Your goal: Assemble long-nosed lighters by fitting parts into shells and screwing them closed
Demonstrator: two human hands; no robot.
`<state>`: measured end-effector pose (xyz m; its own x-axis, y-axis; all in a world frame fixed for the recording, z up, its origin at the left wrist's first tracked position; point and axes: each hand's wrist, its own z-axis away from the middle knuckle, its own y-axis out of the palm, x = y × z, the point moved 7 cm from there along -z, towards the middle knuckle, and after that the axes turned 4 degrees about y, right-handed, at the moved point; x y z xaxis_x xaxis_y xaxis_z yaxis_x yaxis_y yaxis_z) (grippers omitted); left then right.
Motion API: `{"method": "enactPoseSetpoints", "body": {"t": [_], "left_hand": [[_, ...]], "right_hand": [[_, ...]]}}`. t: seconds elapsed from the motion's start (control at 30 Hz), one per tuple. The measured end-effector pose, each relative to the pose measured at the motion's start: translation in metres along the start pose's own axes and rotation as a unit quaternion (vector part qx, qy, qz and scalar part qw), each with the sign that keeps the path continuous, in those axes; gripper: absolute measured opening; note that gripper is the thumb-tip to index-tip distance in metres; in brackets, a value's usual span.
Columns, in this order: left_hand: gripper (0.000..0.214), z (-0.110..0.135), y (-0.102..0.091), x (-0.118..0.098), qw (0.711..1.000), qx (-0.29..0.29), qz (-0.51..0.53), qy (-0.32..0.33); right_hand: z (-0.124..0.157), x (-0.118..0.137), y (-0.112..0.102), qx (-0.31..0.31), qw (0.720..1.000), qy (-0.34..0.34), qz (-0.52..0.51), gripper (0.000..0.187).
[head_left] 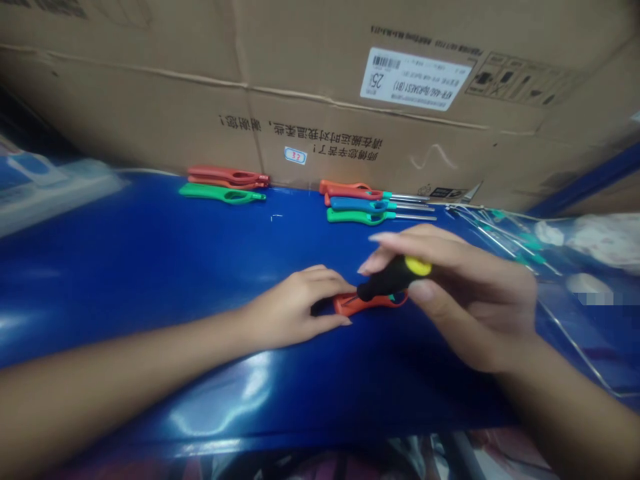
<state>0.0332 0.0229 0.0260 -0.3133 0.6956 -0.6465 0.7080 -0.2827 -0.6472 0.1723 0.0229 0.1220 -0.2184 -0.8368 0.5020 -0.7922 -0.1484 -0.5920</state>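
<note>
An orange lighter body (367,305) lies on the blue table (150,267) in front of me. My left hand (300,303) grips its left end between thumb and fingers. In my right hand (465,293) is a screwdriver (387,277) with a black and yellow handle, held at a slant. Its thin shaft points down and left at the orange lighter body. Whether the tip sits in a screw is too blurred to tell. The right part of the lighter body is partly hidden behind the handle and my right fingers.
Behind stands a large cardboard box (300,80). Red and green handles (225,193) lie at the back left; several lighters with metal tubes (375,207) are at back centre. Loose metal rods (505,233) and a plastic bag (605,240) lie right. Clear plastic (55,187) sits left.
</note>
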Motion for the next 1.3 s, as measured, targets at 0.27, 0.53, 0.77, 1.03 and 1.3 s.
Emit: {"method": "enactPoseSetpoints", "body": {"t": [0.27,0.53,0.77,1.03,1.3], "left_hand": [[0.033,0.001,0.000,0.000,1.000,-0.004,-0.010,0.005],[0.033,0.001,0.002,0.000,1.000,0.001,-0.013,-0.002],[0.028,0.002,0.002,0.000,1.000,0.001,-0.025,0.007],[0.020,0.001,0.003,-0.005,0.999,-0.004,-0.050,0.011],[0.041,0.004,-0.004,-0.004,0.980,0.061,-0.170,-0.087]], "right_hand": [[-0.002,-0.003,-0.003,-0.018,0.997,0.005,0.076,0.042],[-0.001,0.004,-0.007,-0.051,0.991,-0.048,0.111,0.038],[-0.005,0.010,-0.003,0.023,0.999,-0.040,0.012,0.035],[-0.009,0.007,-0.002,-0.038,0.995,-0.034,0.088,0.019],[0.000,-0.023,-0.043,-0.207,0.974,0.083,0.039,0.015]]}}
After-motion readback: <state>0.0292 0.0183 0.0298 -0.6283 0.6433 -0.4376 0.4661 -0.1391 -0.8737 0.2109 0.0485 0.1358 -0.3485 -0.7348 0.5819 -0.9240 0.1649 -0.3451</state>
